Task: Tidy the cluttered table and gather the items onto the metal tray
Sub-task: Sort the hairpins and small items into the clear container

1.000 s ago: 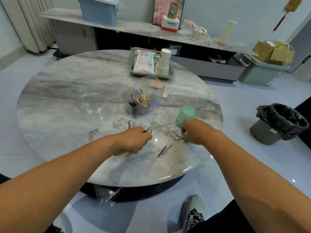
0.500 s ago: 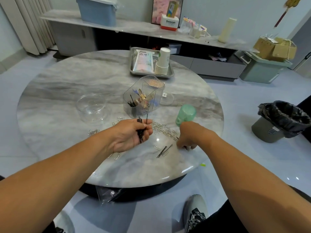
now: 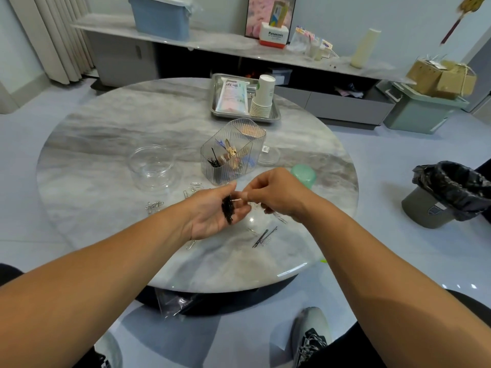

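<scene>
metal tray [image 3: 275,116]: pouch [image 3: 233,94], cup stack [image 3: 263,98] | clear organizer [image 3: 231,152]: pins, clips | left hand [image 3: 212,213] cupped under black hairpins [image 3: 228,208] | right hand [image 3: 276,192] pinching one pin

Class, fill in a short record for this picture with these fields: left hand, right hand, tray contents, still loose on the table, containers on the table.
left hand: left hand, palm up, holds a bundle of black hairpins
right hand: right hand pinches a small pale item at the left palm; which item, unclear
tray contents: metal tray holds a flat packet and a stack of paper cups
still loose on the table: paper clips, a few black hairpins
containers on the table: ribbed clear organizer, clear round bowl, green cup
</scene>
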